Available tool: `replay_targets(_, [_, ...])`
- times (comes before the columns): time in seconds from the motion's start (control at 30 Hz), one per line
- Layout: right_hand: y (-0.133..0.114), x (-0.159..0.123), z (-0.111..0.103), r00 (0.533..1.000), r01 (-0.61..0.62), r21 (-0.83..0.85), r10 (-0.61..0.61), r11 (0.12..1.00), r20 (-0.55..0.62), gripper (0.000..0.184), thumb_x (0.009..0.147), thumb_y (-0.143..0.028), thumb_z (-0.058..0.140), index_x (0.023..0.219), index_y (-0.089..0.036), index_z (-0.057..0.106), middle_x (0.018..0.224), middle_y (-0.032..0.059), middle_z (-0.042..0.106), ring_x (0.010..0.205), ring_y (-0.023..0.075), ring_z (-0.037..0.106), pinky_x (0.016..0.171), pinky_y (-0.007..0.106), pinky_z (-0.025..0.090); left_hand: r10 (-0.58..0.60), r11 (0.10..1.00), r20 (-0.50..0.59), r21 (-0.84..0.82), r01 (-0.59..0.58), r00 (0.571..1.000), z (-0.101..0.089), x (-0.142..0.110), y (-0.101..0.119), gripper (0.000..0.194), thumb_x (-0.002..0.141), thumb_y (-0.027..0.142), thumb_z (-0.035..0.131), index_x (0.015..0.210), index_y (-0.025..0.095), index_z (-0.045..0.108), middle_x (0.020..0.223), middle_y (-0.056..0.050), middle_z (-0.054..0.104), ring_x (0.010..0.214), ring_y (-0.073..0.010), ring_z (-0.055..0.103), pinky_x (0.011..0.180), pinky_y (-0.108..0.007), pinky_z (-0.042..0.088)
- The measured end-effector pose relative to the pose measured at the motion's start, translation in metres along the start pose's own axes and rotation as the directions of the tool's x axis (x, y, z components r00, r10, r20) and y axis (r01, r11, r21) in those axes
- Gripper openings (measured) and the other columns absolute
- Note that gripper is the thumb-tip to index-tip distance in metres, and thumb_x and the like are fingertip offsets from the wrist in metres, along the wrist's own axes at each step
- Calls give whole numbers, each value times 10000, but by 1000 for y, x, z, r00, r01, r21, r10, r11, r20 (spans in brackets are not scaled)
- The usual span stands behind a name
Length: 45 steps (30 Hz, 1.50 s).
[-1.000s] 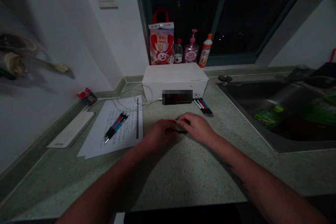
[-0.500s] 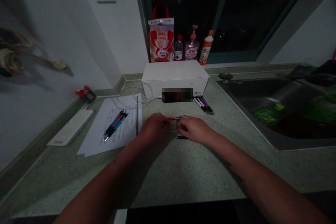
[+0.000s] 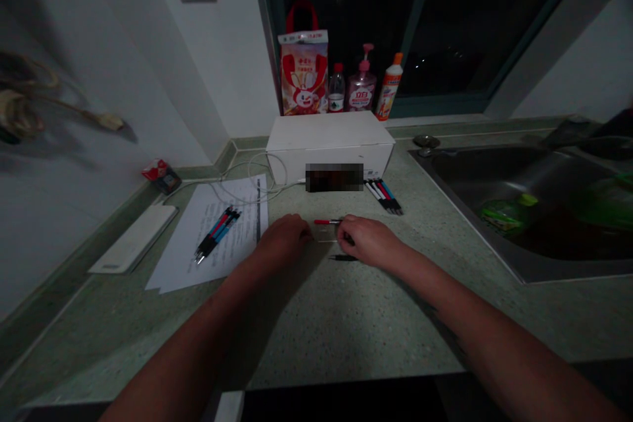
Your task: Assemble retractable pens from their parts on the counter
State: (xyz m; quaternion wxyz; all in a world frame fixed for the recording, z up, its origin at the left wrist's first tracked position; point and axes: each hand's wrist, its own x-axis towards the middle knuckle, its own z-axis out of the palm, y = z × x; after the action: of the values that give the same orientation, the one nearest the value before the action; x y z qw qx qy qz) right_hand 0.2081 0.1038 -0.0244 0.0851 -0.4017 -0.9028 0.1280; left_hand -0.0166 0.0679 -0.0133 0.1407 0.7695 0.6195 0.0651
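While reaching forward palms down, the left hand (image 3: pixel 283 241) and right hand (image 3: pixel 370 242) sit just apart, flanking a red pen (image 3: pixel 326 221).

The person's bare left hand (image 3: pixel 283 240) sits palm-down with its fingers curled, just beside the bare right hand (image 3: pixel 370 242), which is also palm-down and angled toward it. The long bare left forearm (image 3: pixel 188 336) and bare right forearm (image 3: pixel 475 316) slant inward toward the hands.

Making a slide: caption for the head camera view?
Left hand and right hand beside a red pen on a green countertop.
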Motion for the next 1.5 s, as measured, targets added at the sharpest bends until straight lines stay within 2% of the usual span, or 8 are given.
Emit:
replay_targets(0.33, [1, 1, 2, 1000, -14, -15, 14, 1000, -3, 76, 876, -151, 633, 888, -184, 701, 933, 53, 686, 793, 166, 630, 662, 277, 370, 24, 1000, 22, -6, -24, 999, -3, -2, 1, 200, 922, 190, 561, 911, 180, 760, 967, -95, 715, 960, -258, 652, 872, -379, 476])
replay_targets(0.77, [-4, 2, 1, 1000, -9, -2, 9, 1000, 2, 58, 890, -156, 656, 889, -183, 707, 921, 50, 680, 798, 171, 630, 670, 275, 384, 110, 994, -103, -18, -112, 989, 17, 0, 13, 158, 913, 186, 608, 891, 177, 765, 929, -96, 715, 938, -255, 644, 853, -376, 497])
replay_targets(0.83, [-3, 2, -1, 1000, 1, 12, 0, 1000, -22, 69, 913, -163, 644, 909, -185, 709, 936, 51, 680, 824, 178, 634, 699, 280, 411, 106, 992, -148, -50, -114, 983, 18, 1, 12, 159, 927, 209, 616, 944, 188, 773, 948, -90, 717, 951, -251, 644, 859, -374, 504])
replay_targets(0.93, [0, 3, -3, 990, 28, 6, -27, 1000, -135, 131, 979, -200, 596, 1006, -188, 723, 1013, 79, 687, 961, 214, 633, 807, 310, 459, 123, 988, -192, -66, -138, 974, 18, 5, 10, 243, 953, 204, 600, 1137, 214, 759, 1008, -80, 723, 993, -244, 640, 893, -371, 504])
replay_targets(1.03, [3, 5, -2, 975, 62, -34, -68, 997, -212, 213, 1006, -204, 571, 1158, -193, 720, 1120, 102, 694, 1093, 246, 598, 930, 356, 464, 162, 986, -152, 0, -164, 975, 20, 9, 10, 295, 973, 182, 566, 1206, 228, 741, 1033, -78, 723, 999, -243, 633, 899, -373, 496])
replay_targets(1.1, [4, 7, 0, 981, 59, -70, -71, 996, -182, 244, 998, -187, 583, 1199, -184, 720, 1150, 108, 700, 1107, 253, 593, 961, 370, 459, 173, 985, -126, 44, -169, 977, 21, 12, 9, 272, 987, 200, 553, 1169, 225, 754, 1039, -81, 721, 988, -244, 629, 889, -372, 492])
replay_targets(1.23, [5, 10, 3, 993, 17, -129, -32, 992, -116, 232, 987, -177, 604, 1168, -176, 749, 1128, 107, 712, 1099, 258, 598, 960, 366, 453, 175, 983, -104, 74, -168, 979, 21, 13, 8, 239, 1000, 228, 546, 1103, 229, 762, 1040, -71, 715, 991, -239, 621, 887, -361, 484])
replay_targets(1.5, [4, 11, 3, 992, -16, -201, -9, 979, -126, 214, 997, -210, 586, 1113, -168, 761, 1024, 110, 703, 1034, 255, 593, 907, 357, 436, 188, 968, -68, 179, -173, 980, 17, 13, 12, 232, 1010, 221, 510, 997, 181, 738, 1007, -93, 692, 969, -250, 610, 851, -370, 482])
